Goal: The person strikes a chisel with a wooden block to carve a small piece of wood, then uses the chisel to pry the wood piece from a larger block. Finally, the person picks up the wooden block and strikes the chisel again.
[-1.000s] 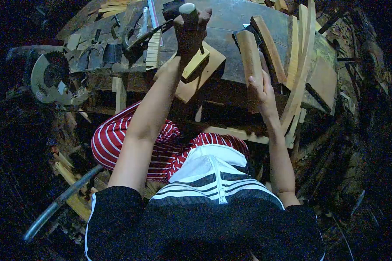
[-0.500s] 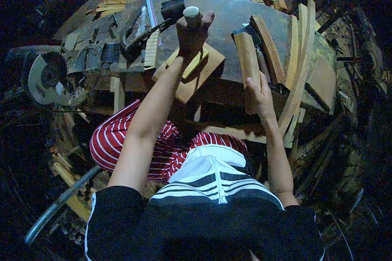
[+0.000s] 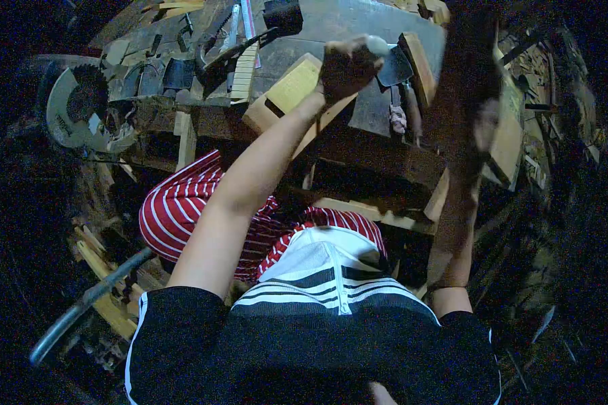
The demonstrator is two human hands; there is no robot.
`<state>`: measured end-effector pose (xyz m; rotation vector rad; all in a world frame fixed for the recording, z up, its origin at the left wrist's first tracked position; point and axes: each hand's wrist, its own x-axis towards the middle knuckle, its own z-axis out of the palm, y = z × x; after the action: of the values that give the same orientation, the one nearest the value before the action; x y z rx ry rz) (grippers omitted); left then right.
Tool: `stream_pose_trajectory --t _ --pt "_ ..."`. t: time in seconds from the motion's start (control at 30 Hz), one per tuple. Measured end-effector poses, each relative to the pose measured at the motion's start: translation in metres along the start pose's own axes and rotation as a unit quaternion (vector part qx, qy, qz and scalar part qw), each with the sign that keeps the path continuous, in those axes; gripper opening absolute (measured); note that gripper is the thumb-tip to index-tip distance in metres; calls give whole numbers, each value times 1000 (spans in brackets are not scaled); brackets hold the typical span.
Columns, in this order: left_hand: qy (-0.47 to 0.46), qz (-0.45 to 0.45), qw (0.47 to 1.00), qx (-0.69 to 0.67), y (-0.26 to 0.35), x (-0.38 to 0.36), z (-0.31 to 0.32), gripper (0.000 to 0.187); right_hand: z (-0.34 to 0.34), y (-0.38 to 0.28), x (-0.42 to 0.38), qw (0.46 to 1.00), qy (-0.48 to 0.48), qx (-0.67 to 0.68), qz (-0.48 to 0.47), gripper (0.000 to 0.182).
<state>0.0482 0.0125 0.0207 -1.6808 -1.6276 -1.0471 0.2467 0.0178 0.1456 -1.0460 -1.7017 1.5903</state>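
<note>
My left hand point(image 3: 348, 71) is closed around a tool with a pale, round handle end point(image 3: 377, 46); its lower end is hidden by the hand. Just left of that hand lies a yellowish wood block point(image 3: 294, 84), on top of a lighter board point(image 3: 258, 116). On the right, my right hand point(image 3: 485, 128) grips a long wooden block point(image 3: 467, 67), raised close to the camera, dark and smeared by motion. Between the two hands, a flat dark blade point(image 3: 396, 67) lies on the bench, near a handle wrapped in pinkish material point(image 3: 398, 118).
The workbench point(image 3: 348, 20) carries a ruler point(image 3: 248, 20), a pale slatted strip point(image 3: 244, 74), a dark box-like thing point(image 3: 283, 17) and a wood strip point(image 3: 419, 67). A toothed circular saw blade point(image 3: 81, 101) is at the left. Wood scraps point(image 3: 105, 290) lie below, beside a metal pipe point(image 3: 91, 297).
My left hand has moved right with the round-handled tool, uncovering more of the yellowish block. My right hand has lifted the wooden block up and to the right, towards the camera.
</note>
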Motion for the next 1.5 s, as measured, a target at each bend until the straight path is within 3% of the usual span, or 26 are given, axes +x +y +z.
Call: stream_pose_trajectory --t 0.03,0.1,0.17,0.2,0.3,0.33,0.43,0.5,0.53,0.57,0.63,0.7,0.77,0.8,0.83,0.87,0.9,0.97,1.07,1.17,1.2,1.3,1.33,1.37,1.43,1.5 --pt "19 -37 997 -72 2 -4 8 29 0 -5 1 999 -5 -35 -27 48" --pt "-58 -124 971 -194 23 30 -23 27 2 -17 8 991 -19 -105 -85 47" --pt "-64 -60 979 -186 23 36 -34 25 6 -27 12 973 -36 -176 -145 46" --pt "-71 -147 913 -373 12 3 17 24 7 -31 13 961 -44 -211 -175 46" --pt "-102 -124 932 -325 19 22 -7 24 -5 -29 18 964 -43 -197 -175 48" --pt "-94 -75 968 -218 20 23 -6 25 -7 -33 10 988 -30 -85 -124 47" --pt "-176 -171 933 -263 24 29 -18 24 2 -30 1 985 -24 -145 -85 52" --pt "-151 -174 930 -286 23 31 -25 23 6 -22 0 978 -5 -202 -43 58" --pt "-127 -143 943 -273 24 32 -26 23 2 -6 7 949 -17 -259 -178 42" --pt "-100 -111 955 -258 24 32 -23 24 1 -10 10 948 -13 -260 -185 42" --pt "-102 -97 959 -246 21 24 -16 25 2 -14 7 956 -52 -187 -221 45" --pt "-104 -180 940 -269 16 29 -19 26 8 -15 3 975 -38 -126 -179 47" --pt "-49 -156 982 -91 -2 15 -11 23 13 -16 -13 988 5 -87 -129 48" --pt "-5 -103 995 12 -37 -24 41 19 9 -14 -17 993 -3 -86 -77 47" --pt "-10 -201 978 -49 -37 4 -4 18 5 -5 -18 994 1 -84 -73 47" --pt "199 -312 888 -273 -54 -9 21 20 1 10 -19 989 9 -115 -98 48" --pt "243 -287 822 -427 -52 -17 -11 19 -1 23 -20 982 16 -145 -121 49" --pt "192 -464 767 -399 -54 0 -48 21 -3 33 -24 989 15 -123 -80 49" --pt "168 -459 789 -372 -42 4 -74 17 0 39 -24 994 28 -85 -64 50" --pt "188 -411 812 -370 -33 -13 -79 27 -1 43 -22 999 15 -9 49 50" --pt "68 -529 767 -357 -37 -18 -93 27 -1 47 -19 999 17 -16 36 50" --pt "16 -491 792 -363 -30 -3 -107 20 -1 52 -15 999 19 -27 14 49" --pt "-149 -491 810 -283 -28 14 -136 14 -1 53 -14 999 17 -32 1 49" --pt "-151 -491 809 -284 -37 11 -139 14 -1 54 -14 999 19 -32 2 49" --pt "-207 -244 915 -247 -64 1 -133 17 0 56 -13 1000 -10 -4 27 48" --pt "-268 -302 875 -268 -80 -19 -122 25 3 63 -11 1000 -17 -13 19 49"
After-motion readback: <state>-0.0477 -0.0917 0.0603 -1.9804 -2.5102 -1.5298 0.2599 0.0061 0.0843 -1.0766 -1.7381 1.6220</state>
